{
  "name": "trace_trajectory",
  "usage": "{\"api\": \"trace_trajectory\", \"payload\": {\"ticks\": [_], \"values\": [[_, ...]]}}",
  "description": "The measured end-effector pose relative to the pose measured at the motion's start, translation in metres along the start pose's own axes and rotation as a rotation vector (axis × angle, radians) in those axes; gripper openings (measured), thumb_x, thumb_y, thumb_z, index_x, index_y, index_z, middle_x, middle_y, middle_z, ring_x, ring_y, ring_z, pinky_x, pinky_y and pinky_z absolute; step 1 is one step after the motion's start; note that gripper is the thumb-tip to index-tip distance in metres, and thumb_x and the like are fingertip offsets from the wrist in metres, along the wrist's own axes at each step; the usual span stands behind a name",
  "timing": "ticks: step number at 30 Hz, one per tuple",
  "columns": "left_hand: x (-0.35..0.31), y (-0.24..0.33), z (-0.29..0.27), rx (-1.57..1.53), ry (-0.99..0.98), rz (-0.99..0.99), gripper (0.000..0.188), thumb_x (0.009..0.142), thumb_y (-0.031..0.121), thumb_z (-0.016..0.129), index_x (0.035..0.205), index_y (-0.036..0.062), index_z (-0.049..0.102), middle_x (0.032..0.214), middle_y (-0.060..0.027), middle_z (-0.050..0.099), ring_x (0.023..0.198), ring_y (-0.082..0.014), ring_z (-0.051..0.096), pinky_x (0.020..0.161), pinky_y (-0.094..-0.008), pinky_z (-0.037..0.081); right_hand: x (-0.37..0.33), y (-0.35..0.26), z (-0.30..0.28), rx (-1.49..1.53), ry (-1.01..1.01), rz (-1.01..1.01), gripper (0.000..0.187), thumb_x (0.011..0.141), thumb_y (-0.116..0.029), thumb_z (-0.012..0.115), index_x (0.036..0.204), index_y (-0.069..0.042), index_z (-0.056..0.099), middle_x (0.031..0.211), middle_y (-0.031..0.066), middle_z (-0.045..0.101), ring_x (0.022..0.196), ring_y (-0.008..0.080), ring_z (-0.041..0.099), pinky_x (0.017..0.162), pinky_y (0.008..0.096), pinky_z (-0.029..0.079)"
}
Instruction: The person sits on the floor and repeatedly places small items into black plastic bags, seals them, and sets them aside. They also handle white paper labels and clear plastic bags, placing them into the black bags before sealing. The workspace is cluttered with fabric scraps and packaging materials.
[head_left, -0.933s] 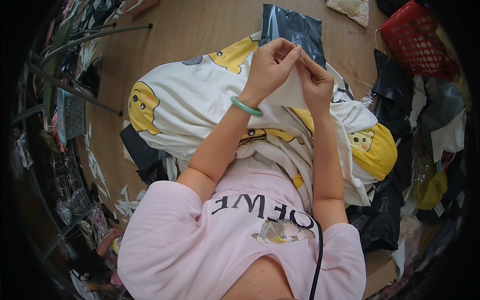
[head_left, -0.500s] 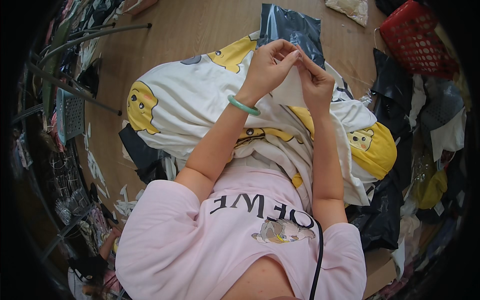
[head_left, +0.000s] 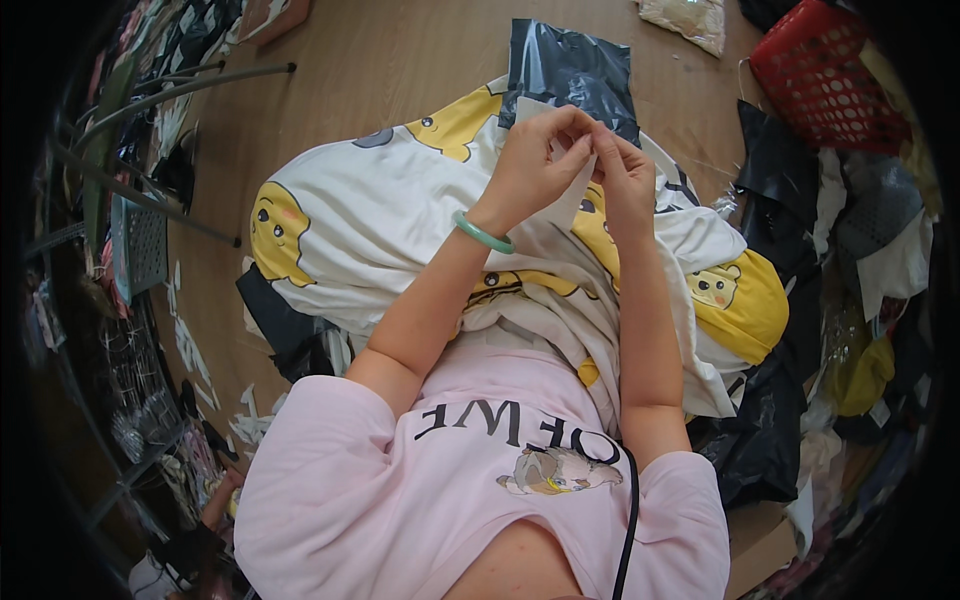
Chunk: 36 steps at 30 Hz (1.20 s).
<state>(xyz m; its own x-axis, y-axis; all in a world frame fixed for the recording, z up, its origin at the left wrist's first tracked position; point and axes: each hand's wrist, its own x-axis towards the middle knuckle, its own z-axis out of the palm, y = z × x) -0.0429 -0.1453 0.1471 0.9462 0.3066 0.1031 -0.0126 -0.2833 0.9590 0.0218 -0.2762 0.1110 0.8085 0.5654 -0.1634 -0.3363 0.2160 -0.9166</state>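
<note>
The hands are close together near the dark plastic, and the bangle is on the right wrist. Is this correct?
Partly: the head view shows the bangle on the left wrist. The left hand and right hand are close together near the dark plastic.

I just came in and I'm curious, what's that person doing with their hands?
A person is using both hands on a thin white sheet. The left hand holds it, and the right hand brings its fingertips against the left one's; whether it grips the sheet too is hard to see. A dark plastic bag lies just beyond them, and white cloth with yellow bears spreads across the person's lap.
</note>
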Motion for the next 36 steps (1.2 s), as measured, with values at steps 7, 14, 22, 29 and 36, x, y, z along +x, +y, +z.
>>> {"api": "trace_trajectory", "payload": {"ticks": [7,14,22,29,36], "values": [[-0.003,-0.015,0.005,-0.116,0.019,-0.091,0.014,0.092,0.014,0.062,0.096,0.0008,0.064,0.085,-0.0034,0.069,0.081,-0.0098,0.065,0.077,-0.0249,0.049,0.005,-0.005,-0.01,0.34,0.22,0.133,0.038,0.102,-0.03,0.051,0.111,0.003,0.068,0.101,0.0113,0.072,0.086,0.0172,0.07,0.079,0.031,0.056],[0.008,-0.032,0.004,-0.525,0.005,-0.265,0.017,0.095,0.018,0.06,0.092,0.0011,0.059,0.079,-0.0032,0.063,0.078,-0.0084,0.061,0.074,-0.0245,0.05,0.001,0.001,0.001,0.292,0.238,0.09,0.039,0.103,-0.031,0.05,0.115,0.003,0.065,0.104,0.0111,0.071,0.09,0.0164,0.069,0.084,0.0306,0.055],[0.02,-0.034,0.012,-0.141,0.086,-0.107,0.025,0.095,0.024,0.062,0.092,-0.0001,0.06,0.077,-0.0101,0.067,0.069,-0.0141,0.063,0.066,-0.0281,0.05,0.001,0.005,0.0,0.474,0.13,0.1,0.043,0.103,-0.036,0.05,0.12,0.002,0.06,0.113,0.0123,0.067,0.106,0.0209,0.065,0.097,0.0362,0.049],[0.018,-0.021,0.017,0.215,-0.013,0.174,0.019,0.094,0.019,0.062,0.092,0.0,0.06,0.077,-0.0085,0.065,0.071,-0.0112,0.059,0.064,-0.0258,0.045,0.009,-0.014,-0.009,0.246,-0.043,0.162,0.055,0.1,-0.046,0.051,0.122,0.003,0.059,0.115,0.0118,0.065,0.104,0.0176,0.065,0.092,0.0311,0.051],[0.014,-0.032,0.024,-0.065,0.034,-0.064,0.019,0.094,0.017,0.06,0.088,-0.0015,0.059,0.074,-0.0044,0.061,0.07,-0.0107,0.055,0.064,-0.0273,0.045,0.017,0.005,-0.023,0.318,-0.03,0.332,0.045,0.104,-0.04,0.045,0.121,-0.001,0.057,0.112,0.0086,0.065,0.106,0.0182,0.064,0.095,0.0345,0.051]]}}
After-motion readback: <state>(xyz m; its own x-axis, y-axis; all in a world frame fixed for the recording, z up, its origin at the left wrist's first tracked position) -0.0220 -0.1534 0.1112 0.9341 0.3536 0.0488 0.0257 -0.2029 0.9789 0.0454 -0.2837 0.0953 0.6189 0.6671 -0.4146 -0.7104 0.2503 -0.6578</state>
